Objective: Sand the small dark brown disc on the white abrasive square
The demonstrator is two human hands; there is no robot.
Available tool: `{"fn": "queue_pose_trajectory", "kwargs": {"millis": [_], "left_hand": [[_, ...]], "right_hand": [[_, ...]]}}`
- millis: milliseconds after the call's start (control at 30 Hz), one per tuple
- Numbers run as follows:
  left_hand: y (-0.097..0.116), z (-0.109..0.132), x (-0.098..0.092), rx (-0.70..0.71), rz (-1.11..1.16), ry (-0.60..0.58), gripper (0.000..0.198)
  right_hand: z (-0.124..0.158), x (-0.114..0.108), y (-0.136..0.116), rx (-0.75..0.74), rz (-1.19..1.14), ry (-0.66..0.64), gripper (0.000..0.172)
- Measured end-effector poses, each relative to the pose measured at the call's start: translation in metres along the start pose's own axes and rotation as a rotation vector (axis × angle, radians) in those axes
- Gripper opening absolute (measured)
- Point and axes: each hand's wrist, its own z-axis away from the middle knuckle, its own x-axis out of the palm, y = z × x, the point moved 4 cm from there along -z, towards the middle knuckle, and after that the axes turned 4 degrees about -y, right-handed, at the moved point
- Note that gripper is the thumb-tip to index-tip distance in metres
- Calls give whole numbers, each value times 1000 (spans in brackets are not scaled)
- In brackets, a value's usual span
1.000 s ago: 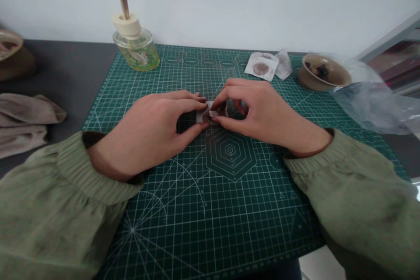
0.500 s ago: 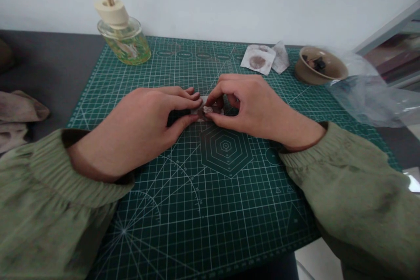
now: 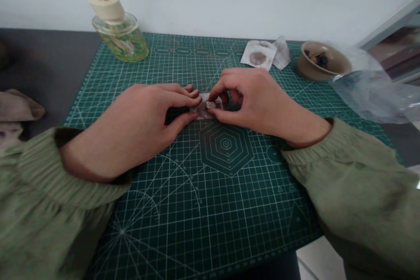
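A small, flat white packet with brown stains (image 3: 202,112) lies on the green cutting mat (image 3: 177,232) between my hands. My left hand (image 3: 147,118) holds its left end down, thumb at the near corner and fingertips at the far one. Thumb and index finger of my right hand (image 3: 244,98) pinch a small, crumpled whitish wad (image 3: 210,104) over the packet's right part. Whether this wad is a piece of the packet I cannot tell. My right fingers partly cover the packet's right end.
Two similar stained white packets (image 3: 258,55) lie at the back right, beside a brown bowl (image 3: 323,68) with dark bits inside. Clear plastic (image 3: 370,92) sits right of the bowl. A glass reed diffuser (image 3: 123,39) stands back left, and brownish cloth (image 3: 19,107) lies at far left.
My right hand and the pinched wad have shifted slightly right, uncovering more of the packet. My left hand stays at its left end. The view has shifted slightly.
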Motion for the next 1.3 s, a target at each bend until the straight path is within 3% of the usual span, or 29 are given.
{"fn": "queue_pose_trajectory", "kwargs": {"millis": [200,400,600,767,900,1000,1200,1300], "left_hand": [[1,-1,2,-5,-30,-18,43],[-7,0,4,-1,30,10,35],[-12,3,4,33,39,19,42],[-12,3,5,37,40,19,40],[-11,3,4,16,66,21,40],[-11,3,4,-10,71,16,40],[-12,2,5,-1,76,23,43],[-13,1,6,6,63,20,44]], "right_hand": [[0,4,-3,-49,-33,-52,6],[-1,3,-2,-39,-28,-1,2],[-1,3,1,13,-33,21,7],[0,5,-2,-34,-44,-17,4],[1,4,-1,-81,-25,61,2],[0,7,-2,-124,-67,9,2],[1,5,0,-79,-51,65,2],[2,6,-2,-104,-88,-19,4]]}}
